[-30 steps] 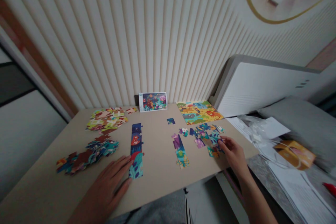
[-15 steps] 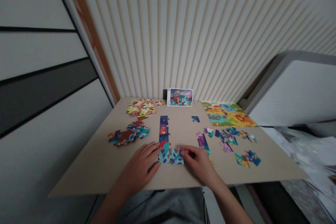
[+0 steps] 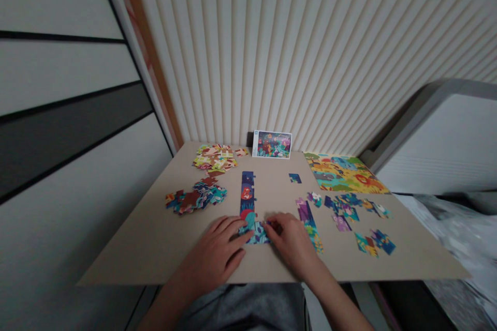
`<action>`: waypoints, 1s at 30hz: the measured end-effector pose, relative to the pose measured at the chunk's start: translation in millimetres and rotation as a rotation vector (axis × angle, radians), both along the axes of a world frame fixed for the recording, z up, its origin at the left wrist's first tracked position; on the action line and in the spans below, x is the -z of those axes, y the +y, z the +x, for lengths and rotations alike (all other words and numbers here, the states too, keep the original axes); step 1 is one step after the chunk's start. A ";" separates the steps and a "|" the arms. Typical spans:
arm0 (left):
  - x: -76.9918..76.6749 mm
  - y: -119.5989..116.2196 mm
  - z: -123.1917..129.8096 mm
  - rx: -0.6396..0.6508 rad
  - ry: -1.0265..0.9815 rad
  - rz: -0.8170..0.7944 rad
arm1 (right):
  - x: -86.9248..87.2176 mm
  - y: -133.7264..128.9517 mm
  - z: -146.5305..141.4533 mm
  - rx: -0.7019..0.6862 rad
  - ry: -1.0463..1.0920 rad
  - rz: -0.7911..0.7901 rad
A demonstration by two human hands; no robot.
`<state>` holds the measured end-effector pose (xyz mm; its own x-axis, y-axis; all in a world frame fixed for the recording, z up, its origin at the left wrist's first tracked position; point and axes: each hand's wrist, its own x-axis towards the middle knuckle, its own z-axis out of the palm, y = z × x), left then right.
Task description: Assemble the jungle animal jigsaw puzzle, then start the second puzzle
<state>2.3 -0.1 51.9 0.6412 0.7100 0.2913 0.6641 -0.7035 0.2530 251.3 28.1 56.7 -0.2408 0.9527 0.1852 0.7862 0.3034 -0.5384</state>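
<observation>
A narrow strip of joined jigsaw pieces, dark blue with a red-orange animal, runs down the middle of the table. My left hand lies flat with its fingers stretched over the strip's lower corner, partly hiding it. At the right of that corner is a light-blue leafy puzzle piece. My right hand pinches this piece's right edge between thumb and fingers. The piece sits against the corner piece; whether they fully interlock is hidden by my fingers. Just right of my right hand is another joined section, purple and green.
A picture card stands at the back. Two heaps of loose pieces, one light and one dark, are at left. A single blue piece, several scattered pieces and a completed animal puzzle lie at right.
The gap between the corner piece and the leafy piece has closed as my right hand moved it left. My left fingers have slid over the corner piece. The view has shifted slightly.
</observation>
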 end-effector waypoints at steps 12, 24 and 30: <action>0.0 1.1 2.4 -0.016 0.013 0.024 | 11.3 -19.0 -7.9 0.025 -0.057 0.185; 23.7 5.7 -6.8 -0.002 0.060 0.138 | 26.6 -77.5 93.8 0.142 -0.080 0.288; 30.8 9.2 -9.0 0.003 0.072 0.199 | 32.3 -79.5 171.4 0.475 -0.245 0.373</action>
